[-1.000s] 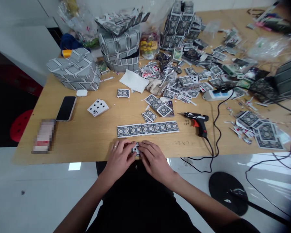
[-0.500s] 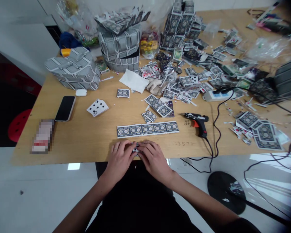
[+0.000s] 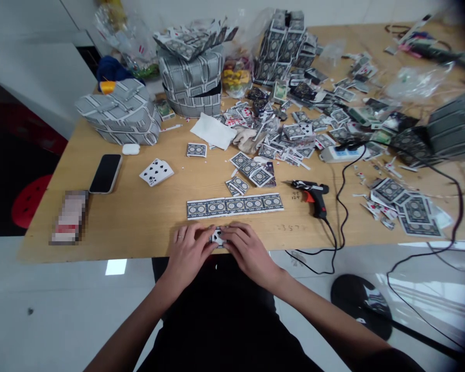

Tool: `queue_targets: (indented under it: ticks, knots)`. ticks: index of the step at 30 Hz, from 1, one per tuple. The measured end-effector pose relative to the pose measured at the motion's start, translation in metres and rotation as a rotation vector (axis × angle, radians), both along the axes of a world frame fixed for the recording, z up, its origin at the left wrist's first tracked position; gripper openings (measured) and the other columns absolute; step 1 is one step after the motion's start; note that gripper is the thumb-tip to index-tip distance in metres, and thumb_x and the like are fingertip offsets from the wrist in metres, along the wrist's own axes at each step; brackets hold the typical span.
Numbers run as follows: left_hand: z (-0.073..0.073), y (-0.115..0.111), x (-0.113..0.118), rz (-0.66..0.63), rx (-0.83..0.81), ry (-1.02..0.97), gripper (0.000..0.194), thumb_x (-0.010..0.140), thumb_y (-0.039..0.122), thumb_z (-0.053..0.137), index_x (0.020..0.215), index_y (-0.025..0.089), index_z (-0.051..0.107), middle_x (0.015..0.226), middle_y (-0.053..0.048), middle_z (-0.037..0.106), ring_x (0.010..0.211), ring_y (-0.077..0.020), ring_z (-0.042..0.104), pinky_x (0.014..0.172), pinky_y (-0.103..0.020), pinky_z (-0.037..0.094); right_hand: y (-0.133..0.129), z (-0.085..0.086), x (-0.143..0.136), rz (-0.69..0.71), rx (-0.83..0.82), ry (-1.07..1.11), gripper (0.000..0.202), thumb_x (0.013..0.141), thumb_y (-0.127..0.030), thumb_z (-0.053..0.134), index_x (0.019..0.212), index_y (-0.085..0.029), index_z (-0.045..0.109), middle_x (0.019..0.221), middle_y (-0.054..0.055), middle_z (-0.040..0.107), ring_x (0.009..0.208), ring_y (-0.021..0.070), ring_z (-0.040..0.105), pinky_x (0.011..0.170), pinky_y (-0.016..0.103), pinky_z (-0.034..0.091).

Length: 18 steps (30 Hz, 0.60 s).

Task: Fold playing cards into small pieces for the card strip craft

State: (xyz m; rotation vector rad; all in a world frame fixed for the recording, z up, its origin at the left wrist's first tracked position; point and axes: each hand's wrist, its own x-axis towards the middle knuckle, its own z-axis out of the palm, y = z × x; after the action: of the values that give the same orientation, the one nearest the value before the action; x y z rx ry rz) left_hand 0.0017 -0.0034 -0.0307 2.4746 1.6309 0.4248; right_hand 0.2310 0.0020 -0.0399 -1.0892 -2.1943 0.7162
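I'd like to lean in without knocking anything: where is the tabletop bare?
Bare wood shows between the phone and the strip of joined cards, below the fanned cards. A smaller patch lies between the right hand and the glue gun. Loose cards crowd the back, around the power strip.

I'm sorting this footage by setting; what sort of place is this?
Probably a craft workspace: a glue gun, a strip of joined cards and a power strip share the table.

even indoor light | floor glare (image 3: 116,266) | right edge dark, blurred
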Motion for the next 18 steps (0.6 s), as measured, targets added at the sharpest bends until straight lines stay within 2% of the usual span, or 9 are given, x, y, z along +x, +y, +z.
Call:
queue_targets:
  ticks: [10, 18]
  knots:
    - [-0.0006, -0.0055, -0.0005, 0.055, 0.068, 0.021, 0.042, 0.099, 0.048, 0.072, 0.137, 0.032, 0.075, 0.108, -0.009, 0.067, 0.097, -0.0267, 0.059, 0.088, -0.042, 0.044, 0.0015, 0.0044, 0.0021, -0.025, -0.017, -0.031, 0.025, 0.105, -0.017, 0.063, 0.128, -0.027, 0.066, 0.131, 0.009, 0.075, 0.125, 0.034, 0.062, 0.109, 0.063, 0.056]
    - [-0.0009, -0.0061, 0.0008, 0.068, 0.087, 0.024, 0.042, 0.1, 0.052, 0.069, 0.134, 0.027, 0.075, 0.11, -0.01, 0.069, 0.097, -0.028, 0.06, 0.088, -0.043, 0.044, -0.0011, 0.0043, 0.0005, -0.05, 0.002, -0.056, 0.02, 0.106, -0.018, 0.063, 0.125, -0.024, 0.064, 0.13, 0.011, 0.074, 0.126, 0.0346, 0.059, 0.109, 0.06, 0.057]
